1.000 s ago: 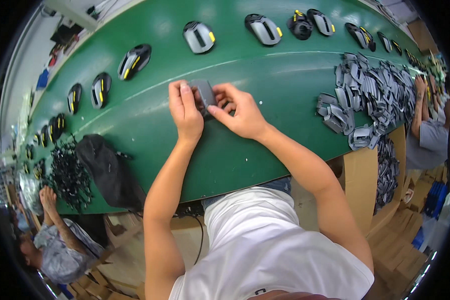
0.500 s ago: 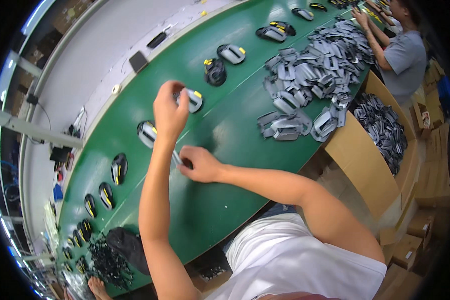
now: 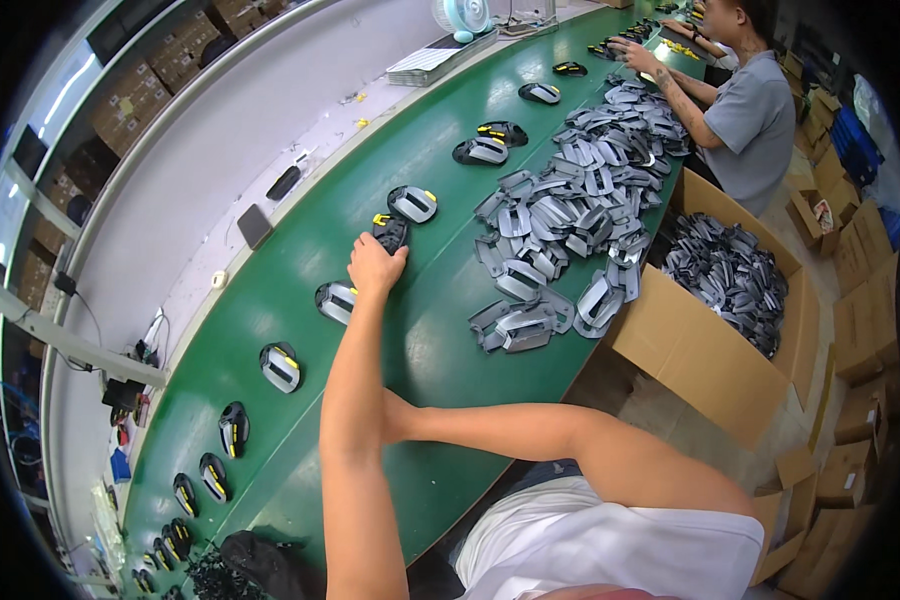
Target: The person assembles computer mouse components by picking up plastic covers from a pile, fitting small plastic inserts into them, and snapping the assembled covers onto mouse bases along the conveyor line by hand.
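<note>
My left hand reaches across the green belt, its fingers round a black mouse-shaped housing with a yellow piece at its far end. Just beyond that sits a grey-topped housing with a yellow tab. Another grey-topped housing lies left of my left wrist, partly behind it. Close to my body, my right hand is mostly covered by my left forearm, so its fingers and anything in them are hidden.
A large heap of grey plastic covers lies on the belt to the right. Beside it stands a cardboard box with more covers. A co-worker works farther along. A black bag lies at the near left.
My left hand has gone from a grey-topped housing to the black housing and closed on it. My right hand has slipped behind my left forearm. The view has shifted.
</note>
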Action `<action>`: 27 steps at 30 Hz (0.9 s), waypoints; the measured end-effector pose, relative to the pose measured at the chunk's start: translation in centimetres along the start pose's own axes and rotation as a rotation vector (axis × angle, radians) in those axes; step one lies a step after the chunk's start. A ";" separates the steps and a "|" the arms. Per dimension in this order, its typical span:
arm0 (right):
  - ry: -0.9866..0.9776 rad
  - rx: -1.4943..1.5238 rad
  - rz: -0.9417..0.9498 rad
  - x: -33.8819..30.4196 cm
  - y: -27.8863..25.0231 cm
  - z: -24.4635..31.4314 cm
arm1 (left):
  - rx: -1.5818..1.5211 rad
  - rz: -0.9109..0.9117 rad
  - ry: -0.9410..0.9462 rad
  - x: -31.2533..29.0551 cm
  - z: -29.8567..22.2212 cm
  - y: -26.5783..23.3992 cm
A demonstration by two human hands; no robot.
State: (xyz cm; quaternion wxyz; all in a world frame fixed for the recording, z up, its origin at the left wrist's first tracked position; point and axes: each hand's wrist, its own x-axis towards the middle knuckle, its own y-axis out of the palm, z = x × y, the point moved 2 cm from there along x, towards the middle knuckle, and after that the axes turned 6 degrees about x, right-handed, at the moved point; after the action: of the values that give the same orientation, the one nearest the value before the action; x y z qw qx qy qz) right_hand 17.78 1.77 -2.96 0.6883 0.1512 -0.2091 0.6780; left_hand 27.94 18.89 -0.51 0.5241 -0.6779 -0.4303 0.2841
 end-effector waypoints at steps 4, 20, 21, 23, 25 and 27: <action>0.304 -0.125 0.231 0.6 0.2 0.4 | -0.137 -0.175 0.202 -2.3 1.3 -3.5; 0.484 0.688 -0.461 1.8 -1.9 -1.9 | -1.906 0.042 -0.042 -24.9 16.3 -5.2; 0.497 0.726 -0.489 1.9 -2.6 -1.5 | -1.949 0.090 -0.019 -24.6 15.6 -5.4; 0.453 0.782 -0.509 2.0 -3.9 -1.0 | -1.954 0.078 0.000 -23.5 15.5 -4.3; 0.372 0.821 -0.532 1.7 -5.5 -0.9 | -1.872 0.064 -0.121 -23.1 15.0 -3.6; 0.316 0.870 -0.474 2.0 -5.7 -0.9 | -1.945 -0.017 -0.212 -23.5 14.8 -3.5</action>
State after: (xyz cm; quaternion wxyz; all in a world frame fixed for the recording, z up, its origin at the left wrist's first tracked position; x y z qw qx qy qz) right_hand 23.56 3.76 -2.30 0.7197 0.3622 0.2387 0.5421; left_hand 3.55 5.34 -3.02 -0.3030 -0.7821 -0.5265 -0.1390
